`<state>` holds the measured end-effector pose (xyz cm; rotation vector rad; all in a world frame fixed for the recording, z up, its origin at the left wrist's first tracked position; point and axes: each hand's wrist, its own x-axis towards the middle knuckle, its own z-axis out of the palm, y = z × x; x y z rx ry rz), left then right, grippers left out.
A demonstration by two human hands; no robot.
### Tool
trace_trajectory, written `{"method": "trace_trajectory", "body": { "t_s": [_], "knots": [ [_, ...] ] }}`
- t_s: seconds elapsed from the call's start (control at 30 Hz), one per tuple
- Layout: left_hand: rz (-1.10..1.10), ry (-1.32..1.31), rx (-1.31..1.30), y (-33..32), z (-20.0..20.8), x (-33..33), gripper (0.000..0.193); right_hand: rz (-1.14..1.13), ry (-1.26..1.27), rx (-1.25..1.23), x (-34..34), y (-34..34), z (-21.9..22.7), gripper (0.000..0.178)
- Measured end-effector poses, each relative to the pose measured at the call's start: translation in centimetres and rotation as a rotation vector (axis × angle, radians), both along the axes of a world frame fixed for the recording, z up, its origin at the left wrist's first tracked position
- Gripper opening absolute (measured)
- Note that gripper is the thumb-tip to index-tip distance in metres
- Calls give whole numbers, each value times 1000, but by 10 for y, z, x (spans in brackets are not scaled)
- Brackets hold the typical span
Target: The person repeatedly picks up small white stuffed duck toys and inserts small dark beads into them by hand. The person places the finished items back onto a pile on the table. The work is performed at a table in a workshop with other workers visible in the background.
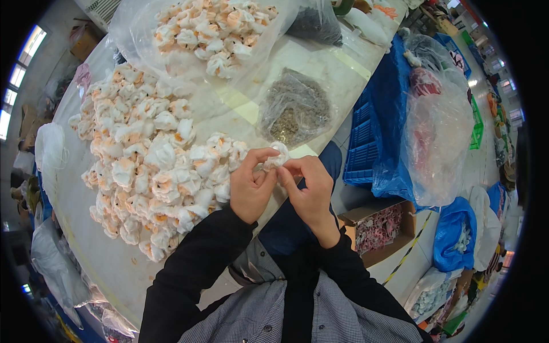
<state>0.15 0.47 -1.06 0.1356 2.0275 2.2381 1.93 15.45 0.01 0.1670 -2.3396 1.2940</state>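
Observation:
Between both hands, over the table's near edge, is a small fluffy white fabric piece (277,155). My left hand (253,182) pinches it from the left with thumb and fingers. From the right, my right hand (309,191) grips its lower right side, fingertips close to the left thumb. A large pile of white and peach fluffy pieces (151,163) spreads over the table just left of my left hand. Beyond my hands lies a clear plastic bag of small brownish bits (297,108), its contents too small to name.
On the pale table (108,266), an open clear bag of similar fluffy pieces (214,34) lies at the back, beside a dark-filled bag (316,26). To the right stand a blue crate (360,143), a plastic-wrapped bundle (437,137) and a cardboard box of pink scraps (380,231).

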Motion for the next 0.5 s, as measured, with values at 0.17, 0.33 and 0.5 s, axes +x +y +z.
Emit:
{"method": "trace_trajectory", "body": {
  "t_s": [0.17,0.33,0.5],
  "knots": [
    [5,128,-190,0,6,2,33,-21,58,108,0,-2,-6,15],
    [4,416,-342,2,2,-2,32,-27,-99,71,2,0,-4,14],
    [-35,447,-368,1,9,-4,31,-5,-71,-55,4,5,0,11]
  ]
}}
